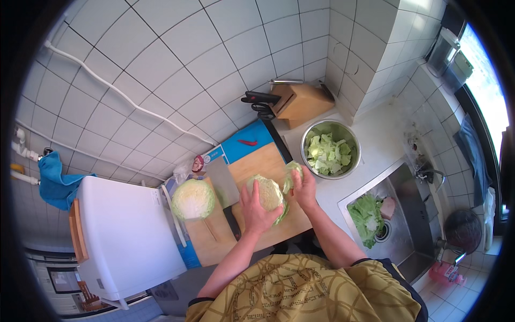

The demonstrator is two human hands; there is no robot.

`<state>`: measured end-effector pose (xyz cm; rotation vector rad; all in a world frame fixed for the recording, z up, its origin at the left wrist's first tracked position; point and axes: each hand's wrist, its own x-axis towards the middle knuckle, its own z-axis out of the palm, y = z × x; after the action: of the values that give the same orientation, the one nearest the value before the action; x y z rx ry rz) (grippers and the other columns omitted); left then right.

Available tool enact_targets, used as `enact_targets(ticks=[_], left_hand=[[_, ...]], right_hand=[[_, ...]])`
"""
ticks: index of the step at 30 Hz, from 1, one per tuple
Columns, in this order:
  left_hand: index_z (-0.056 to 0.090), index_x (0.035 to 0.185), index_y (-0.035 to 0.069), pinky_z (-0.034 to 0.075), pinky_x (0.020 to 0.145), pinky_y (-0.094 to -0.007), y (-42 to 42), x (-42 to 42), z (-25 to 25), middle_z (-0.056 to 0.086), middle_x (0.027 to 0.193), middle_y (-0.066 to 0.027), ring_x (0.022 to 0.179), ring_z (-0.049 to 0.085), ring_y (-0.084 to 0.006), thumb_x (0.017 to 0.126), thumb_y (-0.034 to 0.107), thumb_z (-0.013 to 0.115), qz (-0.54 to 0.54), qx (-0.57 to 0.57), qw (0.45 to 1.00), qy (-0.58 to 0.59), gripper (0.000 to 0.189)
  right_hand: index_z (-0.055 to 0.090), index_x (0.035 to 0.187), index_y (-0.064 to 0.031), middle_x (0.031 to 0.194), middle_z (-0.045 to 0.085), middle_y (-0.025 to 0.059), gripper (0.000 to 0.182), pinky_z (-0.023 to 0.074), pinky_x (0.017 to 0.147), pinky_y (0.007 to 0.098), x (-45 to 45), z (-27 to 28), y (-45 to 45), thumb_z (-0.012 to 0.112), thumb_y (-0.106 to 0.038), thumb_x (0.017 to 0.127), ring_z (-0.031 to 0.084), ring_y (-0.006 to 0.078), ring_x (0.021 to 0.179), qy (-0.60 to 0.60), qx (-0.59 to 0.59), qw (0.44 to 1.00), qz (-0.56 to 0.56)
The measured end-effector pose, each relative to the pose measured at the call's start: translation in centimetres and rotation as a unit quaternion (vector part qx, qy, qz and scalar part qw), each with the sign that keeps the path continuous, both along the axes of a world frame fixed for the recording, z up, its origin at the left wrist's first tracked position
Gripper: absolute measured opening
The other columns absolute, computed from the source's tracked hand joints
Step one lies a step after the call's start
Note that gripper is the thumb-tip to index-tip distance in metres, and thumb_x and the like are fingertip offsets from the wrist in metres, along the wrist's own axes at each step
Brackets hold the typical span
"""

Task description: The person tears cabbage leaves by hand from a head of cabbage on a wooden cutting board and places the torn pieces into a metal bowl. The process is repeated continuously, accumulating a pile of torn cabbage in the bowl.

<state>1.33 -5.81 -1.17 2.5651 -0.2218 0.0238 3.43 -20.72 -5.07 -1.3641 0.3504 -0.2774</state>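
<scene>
My left hand [257, 211] grips a cut piece of cabbage [270, 194] on the wooden cutting board [257, 161]. Pinched in my right hand [304, 188] is a torn cabbage leaf [292, 171], just right of that piece. Another cabbage half [194, 200] lies cut face up at the board's left side. Between the two lies a cleaver [220, 181], its dark handle pointing towards me. A steel bowl [357, 161] beyond my right hand holds torn cabbage pieces [328, 154].
A knife block [307, 102] with scissors stands against the tiled wall. A red chili pepper [247, 142] lies on a blue surface behind the board. At the right, the steel sink [406, 241] contains green leaves [367, 219]. A white appliance [128, 237] stands left.
</scene>
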Motion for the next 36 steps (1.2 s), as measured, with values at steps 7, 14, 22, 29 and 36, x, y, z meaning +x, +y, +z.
enact_targets(ticks=[7,14,22,29,36], left_hand=[[0.025,0.132,0.003,0.020,0.101,-0.0462,-0.9,-0.3,1.4,0.021,0.132,-0.0274,0.124,0.019,-0.0416,0.058,0.042,0.071,0.015,0.044,0.998,0.050,0.095],[0.025,0.131,0.000,0.022,0.102,-0.0376,-2.2,1.0,5.3,0.024,0.134,-0.0232,0.127,0.022,-0.0343,0.075,0.039,0.062,-0.033,-0.099,0.994,0.035,0.078],[0.036,0.126,0.010,0.041,0.081,-0.0274,-11.3,6.7,3.3,0.051,0.108,-0.0038,0.095,0.049,-0.0119,0.088,0.021,0.049,0.054,-0.590,0.749,0.295,0.042],[0.046,0.107,0.008,0.052,0.066,-0.0308,-14.1,8.1,2.0,0.054,0.101,-0.0040,0.087,0.055,-0.0145,0.087,0.010,0.049,0.080,-0.494,0.818,0.284,0.020],[0.045,0.107,0.002,0.054,0.061,-0.0304,-14.7,8.3,3.6,0.054,0.098,-0.0084,0.081,0.057,-0.0165,0.082,0.010,0.057,0.005,-0.435,0.828,0.354,0.029]], right_hand=[[0.051,0.090,-0.0073,0.063,0.051,-0.0003,0.020,0.0334,0.033,0.0179,0.8,3.1,-2.5,0.047,-0.027,0.089,0.042,0.0042,0.040,-0.001,0.201,0.979,0.045],[0.051,0.095,-0.0103,0.071,0.055,-0.0017,0.020,0.0352,0.036,0.0177,0.7,3.9,-4.5,0.042,-0.028,0.091,0.047,0.0043,0.047,0.018,0.314,0.930,0.191],[0.042,0.112,-0.0072,0.096,0.054,0.0017,0.025,0.0396,0.076,0.0214,2.7,5.1,-4.1,0.037,-0.023,0.093,0.049,0.0077,0.085,-0.094,0.246,0.963,0.063],[0.048,0.111,-0.0030,0.084,0.053,0.0006,0.031,0.0401,0.066,0.0225,3.6,2.1,-8.3,0.050,-0.023,0.088,0.047,0.0070,0.078,-0.053,0.088,0.995,0.010],[0.061,0.083,-0.0038,0.066,0.053,-0.0015,0.021,0.0377,0.052,0.0226,3.1,5.8,-14.5,0.059,-0.025,0.081,0.048,0.0062,0.059,0.107,-0.053,0.977,0.177]])
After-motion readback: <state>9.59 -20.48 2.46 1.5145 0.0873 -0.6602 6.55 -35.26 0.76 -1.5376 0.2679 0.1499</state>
